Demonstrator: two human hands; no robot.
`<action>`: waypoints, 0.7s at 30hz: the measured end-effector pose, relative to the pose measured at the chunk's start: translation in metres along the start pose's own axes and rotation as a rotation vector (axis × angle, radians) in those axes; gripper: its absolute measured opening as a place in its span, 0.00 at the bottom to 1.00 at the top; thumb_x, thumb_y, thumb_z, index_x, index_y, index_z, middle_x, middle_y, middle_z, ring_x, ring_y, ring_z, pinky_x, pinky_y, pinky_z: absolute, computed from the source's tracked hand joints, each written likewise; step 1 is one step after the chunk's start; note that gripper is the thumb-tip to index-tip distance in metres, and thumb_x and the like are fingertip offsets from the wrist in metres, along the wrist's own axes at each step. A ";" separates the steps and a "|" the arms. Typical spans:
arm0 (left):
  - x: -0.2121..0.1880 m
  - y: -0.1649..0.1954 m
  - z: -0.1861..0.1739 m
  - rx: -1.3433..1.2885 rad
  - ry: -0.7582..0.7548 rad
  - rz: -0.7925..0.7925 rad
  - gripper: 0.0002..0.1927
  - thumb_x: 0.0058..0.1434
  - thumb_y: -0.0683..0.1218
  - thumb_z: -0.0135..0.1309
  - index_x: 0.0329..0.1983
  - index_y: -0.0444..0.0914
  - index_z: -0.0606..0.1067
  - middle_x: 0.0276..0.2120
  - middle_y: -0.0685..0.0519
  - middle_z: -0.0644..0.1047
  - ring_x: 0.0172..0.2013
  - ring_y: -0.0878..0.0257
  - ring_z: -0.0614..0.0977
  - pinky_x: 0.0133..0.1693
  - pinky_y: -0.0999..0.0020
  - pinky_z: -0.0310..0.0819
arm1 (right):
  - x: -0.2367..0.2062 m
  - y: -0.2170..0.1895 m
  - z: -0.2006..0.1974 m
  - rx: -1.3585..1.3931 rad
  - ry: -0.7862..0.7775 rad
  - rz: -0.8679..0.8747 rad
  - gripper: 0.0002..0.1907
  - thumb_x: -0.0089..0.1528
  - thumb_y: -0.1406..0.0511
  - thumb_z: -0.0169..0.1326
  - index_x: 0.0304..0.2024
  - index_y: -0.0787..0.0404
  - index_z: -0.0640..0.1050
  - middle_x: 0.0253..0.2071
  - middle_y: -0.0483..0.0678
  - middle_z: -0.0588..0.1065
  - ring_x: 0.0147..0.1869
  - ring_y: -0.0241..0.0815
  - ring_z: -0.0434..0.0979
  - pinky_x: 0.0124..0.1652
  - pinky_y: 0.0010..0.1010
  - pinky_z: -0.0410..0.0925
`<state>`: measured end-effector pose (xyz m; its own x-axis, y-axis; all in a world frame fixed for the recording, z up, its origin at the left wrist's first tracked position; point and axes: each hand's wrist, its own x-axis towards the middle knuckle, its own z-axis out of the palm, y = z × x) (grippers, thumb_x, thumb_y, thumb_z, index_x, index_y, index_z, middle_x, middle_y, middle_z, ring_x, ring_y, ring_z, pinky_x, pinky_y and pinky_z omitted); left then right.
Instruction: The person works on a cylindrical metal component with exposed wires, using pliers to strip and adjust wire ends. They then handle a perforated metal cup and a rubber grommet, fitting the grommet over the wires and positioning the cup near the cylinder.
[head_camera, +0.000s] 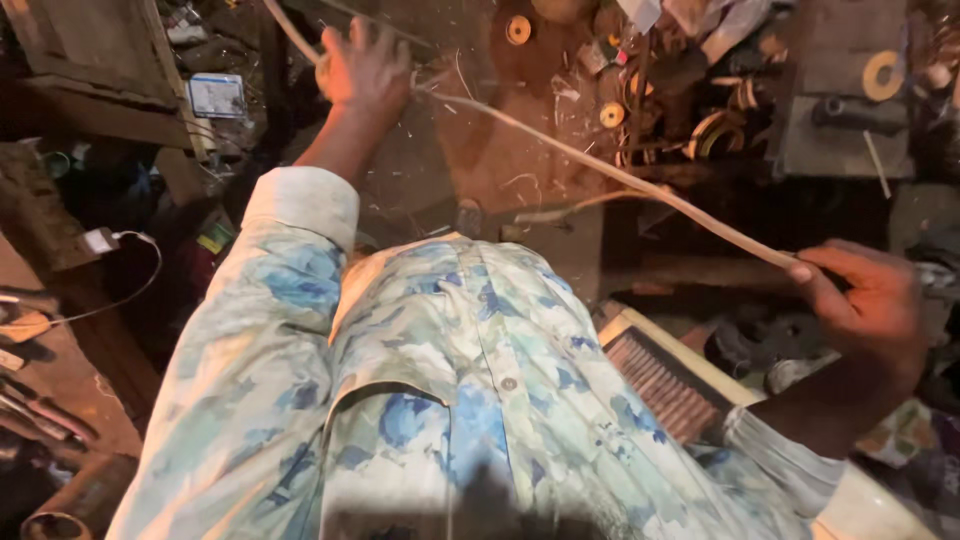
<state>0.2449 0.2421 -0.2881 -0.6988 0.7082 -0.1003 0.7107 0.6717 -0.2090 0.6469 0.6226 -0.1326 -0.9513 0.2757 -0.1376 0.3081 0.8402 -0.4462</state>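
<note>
The left hand (365, 65) is far away at the left, closed on one end of a long thin cane strip (600, 170); the right hand (865, 300) pinches the other end, near at the right; the strip stretches between them above the messy floor (520, 150).

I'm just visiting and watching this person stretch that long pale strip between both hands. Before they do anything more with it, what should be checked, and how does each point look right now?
1. Left hand grips the strip: ok, closed around it.
2. Right hand grips the pale strip: ok, pinched between thumb and fingers.
3. Strip free of kinks between the hands: ok, it runs in one smooth shallow curve.
4. Strip free of cracks: cannot tell, too thin and blurred.
5. Far end past the left hand clear of snags: cannot tell, it leaves the picture.
6. Floor below free of clutter: not ok, round rings and scraps lie about.
</note>
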 end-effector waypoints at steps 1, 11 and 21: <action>0.001 0.003 -0.007 -0.008 0.039 -0.005 0.25 0.58 0.51 0.56 0.60 0.45 0.77 0.59 0.47 0.73 0.63 0.42 0.66 0.53 0.33 0.56 | -0.010 0.020 0.005 0.049 0.056 0.017 0.10 0.62 0.67 0.58 0.41 0.68 0.81 0.32 0.55 0.76 0.33 0.44 0.76 0.37 0.36 0.67; -0.055 0.083 -0.058 -0.362 0.480 0.314 0.26 0.65 0.49 0.52 0.67 0.44 0.72 0.60 0.42 0.69 0.62 0.47 0.72 0.59 0.45 0.63 | 0.077 -0.056 0.140 0.358 -0.141 -0.022 0.38 0.55 0.53 0.65 0.63 0.63 0.73 0.62 0.56 0.74 0.65 0.49 0.73 0.62 0.37 0.65; -0.070 0.054 -0.064 -0.201 0.470 0.294 0.26 0.56 0.53 0.56 0.57 0.40 0.74 0.53 0.48 0.72 0.54 0.52 0.74 0.61 0.33 0.58 | 0.131 -0.138 0.163 0.522 -0.190 -0.188 0.17 0.71 0.58 0.49 0.37 0.65 0.75 0.31 0.48 0.70 0.38 0.38 0.69 0.40 0.33 0.66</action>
<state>0.3374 0.2428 -0.2304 -0.3918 0.8606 0.3253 0.9027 0.4280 -0.0450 0.4788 0.4664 -0.2336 -0.9888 0.0153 -0.1485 0.1354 0.5121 -0.8482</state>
